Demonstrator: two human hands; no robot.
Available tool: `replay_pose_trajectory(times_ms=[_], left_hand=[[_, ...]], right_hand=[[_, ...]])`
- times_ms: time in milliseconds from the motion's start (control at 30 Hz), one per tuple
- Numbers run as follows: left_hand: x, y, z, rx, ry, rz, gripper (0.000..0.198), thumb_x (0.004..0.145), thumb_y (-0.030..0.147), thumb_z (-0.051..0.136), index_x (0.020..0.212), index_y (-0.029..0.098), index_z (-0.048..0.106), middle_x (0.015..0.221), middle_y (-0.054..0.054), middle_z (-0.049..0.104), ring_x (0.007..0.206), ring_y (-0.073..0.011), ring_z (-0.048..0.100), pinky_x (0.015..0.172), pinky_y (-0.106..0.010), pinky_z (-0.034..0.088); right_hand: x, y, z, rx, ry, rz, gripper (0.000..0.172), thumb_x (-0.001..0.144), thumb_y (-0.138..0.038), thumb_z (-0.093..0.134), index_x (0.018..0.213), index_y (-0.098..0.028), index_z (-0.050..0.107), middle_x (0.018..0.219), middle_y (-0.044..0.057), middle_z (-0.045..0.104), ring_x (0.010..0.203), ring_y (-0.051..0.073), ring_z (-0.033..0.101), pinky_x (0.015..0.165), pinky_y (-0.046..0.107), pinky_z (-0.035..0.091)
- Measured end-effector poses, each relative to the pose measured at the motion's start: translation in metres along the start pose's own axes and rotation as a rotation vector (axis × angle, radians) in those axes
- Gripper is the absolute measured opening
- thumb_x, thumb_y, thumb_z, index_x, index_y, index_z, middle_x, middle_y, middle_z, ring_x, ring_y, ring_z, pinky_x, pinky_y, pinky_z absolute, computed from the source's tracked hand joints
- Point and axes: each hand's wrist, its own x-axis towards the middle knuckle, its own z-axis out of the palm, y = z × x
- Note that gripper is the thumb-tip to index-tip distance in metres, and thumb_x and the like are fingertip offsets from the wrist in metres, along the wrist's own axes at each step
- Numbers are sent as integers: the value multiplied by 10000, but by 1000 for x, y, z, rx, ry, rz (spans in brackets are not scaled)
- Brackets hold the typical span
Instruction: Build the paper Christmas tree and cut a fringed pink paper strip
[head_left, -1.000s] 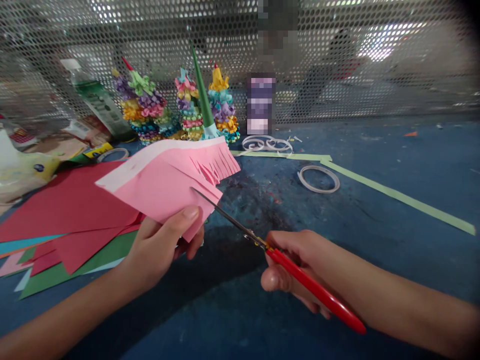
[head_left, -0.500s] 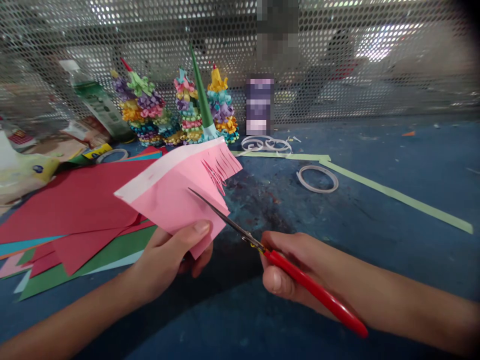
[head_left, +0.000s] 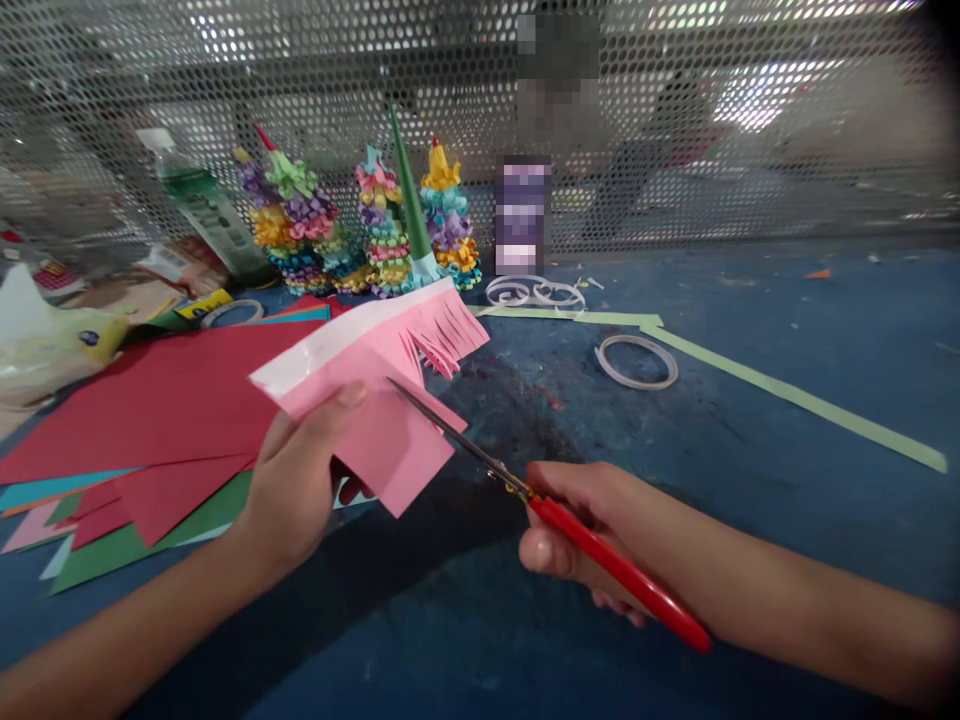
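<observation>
A sheet of pink paper (head_left: 397,440) is pinched in my left hand (head_left: 300,480), thumb on top and fingers underneath. A white band runs along its upper edge, and thin cut strips fringe its right part. My right hand (head_left: 585,540) is wrapped round red-handled scissors (head_left: 622,570). Their dark blades point up and left across the pink paper, with the tip near its middle, close to my left thumb. The blades look nearly closed together.
Red, green and blue paper sheets (head_left: 172,400) lie at the left. Curly paper cones (head_left: 382,230), a green bottle (head_left: 210,220) and a phone (head_left: 523,220) stand along the mesh. Tape rings (head_left: 637,362) and a pale green strip (head_left: 795,393) lie right.
My left hand has shifted up and left along the pink paper, towards the white band. The paper's lower part now shows more fully, with a cut flap by the blades.
</observation>
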Motion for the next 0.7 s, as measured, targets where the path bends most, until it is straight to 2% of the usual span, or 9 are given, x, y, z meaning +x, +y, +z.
replay_pose_trajectory(times_ms=[67, 133, 200, 267, 400, 533, 600, 700], left_hand=[[-1, 0, 3, 11, 139, -113, 357, 556, 501, 778, 612, 219, 567, 409, 71, 501, 284, -110, 461, 238, -200, 331], [-4, -1, 4, 7, 206, -180, 374, 505, 483, 814, 666, 222, 599, 457, 70, 548, 326, -124, 515, 259, -204, 394], [-6, -5, 3, -5, 212, -180, 396, 490, 464, 839, 725, 228, 625, 518, 65, 595, 382, -138, 571, 287, -206, 445], [-8, -10, 2, -5, 122, -170, 382, 534, 478, 834, 745, 228, 638, 533, 56, 607, 396, -138, 580, 289, -198, 447], [-11, -20, -2, 14, -82, -156, 329, 684, 526, 756, 721, 221, 639, 502, 45, 584, 368, -128, 539, 284, -197, 430], [-13, -23, -3, 26, -98, -113, 329, 730, 526, 726, 687, 214, 631, 482, 43, 564, 355, -121, 513, 279, -197, 400], [-13, -22, -3, 39, -94, -114, 334, 739, 525, 718, 669, 213, 621, 475, 44, 558, 353, -118, 507, 284, -195, 392], [-13, -19, -4, 66, -92, -139, 341, 750, 538, 697, 669, 216, 619, 474, 43, 564, 352, -124, 513, 292, -199, 387]], right_hand=[[-1, 5, -3, -140, -19, -128, 313, 900, -447, 574, 777, -216, 402, 622, -74, 430, 477, 55, 382, 420, 177, 275], [-2, 11, -6, -282, -9, -281, 366, 886, -501, 604, 777, -213, 407, 634, -73, 404, 515, 59, 357, 436, 180, 256], [-4, 15, -8, -355, 10, -368, 372, 897, -514, 594, 786, -209, 413, 664, -66, 398, 554, 67, 327, 455, 187, 257], [-4, 15, -7, -359, 1, -386, 377, 883, -504, 624, 790, -207, 411, 679, -65, 385, 572, 72, 305, 464, 192, 258], [-1, 10, -2, -190, -23, -317, 391, 861, -503, 642, 761, -210, 403, 660, -70, 353, 533, 64, 273, 434, 195, 222], [1, 3, 5, 85, -37, -79, 356, 1003, -459, 310, 768, -219, 427, 554, -70, 399, 413, 68, 324, 377, 198, 247], [1, -1, 7, 183, -26, 20, 288, 987, -398, 388, 762, -221, 425, 516, -77, 436, 401, 67, 373, 379, 185, 284], [2, -3, 8, 196, 18, 58, 218, 962, -333, 452, 777, -222, 430, 496, -86, 449, 398, 68, 409, 374, 176, 303]])
